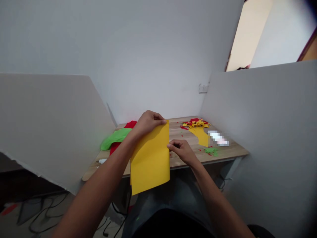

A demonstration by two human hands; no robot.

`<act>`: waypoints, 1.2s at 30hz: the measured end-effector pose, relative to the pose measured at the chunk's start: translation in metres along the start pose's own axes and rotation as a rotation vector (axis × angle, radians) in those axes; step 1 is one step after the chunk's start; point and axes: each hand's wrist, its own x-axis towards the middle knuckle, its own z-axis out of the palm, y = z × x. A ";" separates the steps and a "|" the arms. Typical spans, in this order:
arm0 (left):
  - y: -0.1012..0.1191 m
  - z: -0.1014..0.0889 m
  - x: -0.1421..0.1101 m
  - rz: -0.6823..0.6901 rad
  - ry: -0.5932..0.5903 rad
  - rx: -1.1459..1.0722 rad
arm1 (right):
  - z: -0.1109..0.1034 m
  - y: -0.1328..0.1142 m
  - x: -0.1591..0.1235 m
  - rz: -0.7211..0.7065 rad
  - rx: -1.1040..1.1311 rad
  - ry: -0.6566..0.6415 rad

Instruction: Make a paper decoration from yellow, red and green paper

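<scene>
A yellow sheet of paper (151,158) is held up over the near edge of the wooden desk (232,152); it looks folded along its right side. My left hand (148,122) is closed on the sheet's top edge near the upper right corner. My right hand (182,150) pinches the sheet's right edge about halfway down. Both hands hold the same sheet.
Green paper (115,138) and red paper (130,125) lie on the desk's left. A pile of red and yellow scraps (196,123), a yellow cut piece (201,135) and green scraps (211,151) lie at the right. White partition boards stand on both sides. Cables lie on the floor.
</scene>
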 end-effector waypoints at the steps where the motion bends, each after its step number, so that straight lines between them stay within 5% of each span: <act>1: -0.001 -0.001 0.001 -0.007 0.011 -0.008 | 0.000 0.001 0.000 0.001 -0.002 0.001; 12: -0.014 -0.026 0.007 -0.060 0.151 -0.053 | 0.005 0.017 -0.019 0.090 -0.069 -0.073; 16: -0.028 -0.033 0.009 -0.115 0.205 -0.043 | -0.010 0.019 -0.027 0.089 -0.140 -0.070; 20: -0.054 -0.037 0.007 -0.183 0.459 -0.205 | -0.036 0.033 -0.027 0.129 -0.177 0.004; 23: -0.077 -0.034 -0.001 -0.243 0.615 -0.435 | -0.044 0.050 -0.025 0.177 -0.089 0.181; 26: -0.098 -0.020 -0.012 -0.259 0.727 -0.626 | -0.031 0.064 -0.024 0.229 0.121 0.293; 28: -0.108 -0.006 -0.021 -0.273 0.767 -0.724 | -0.014 0.071 -0.024 0.314 0.298 0.253; 36: -0.133 0.026 -0.043 -0.343 0.733 -0.902 | 0.035 0.090 -0.008 0.468 0.532 0.236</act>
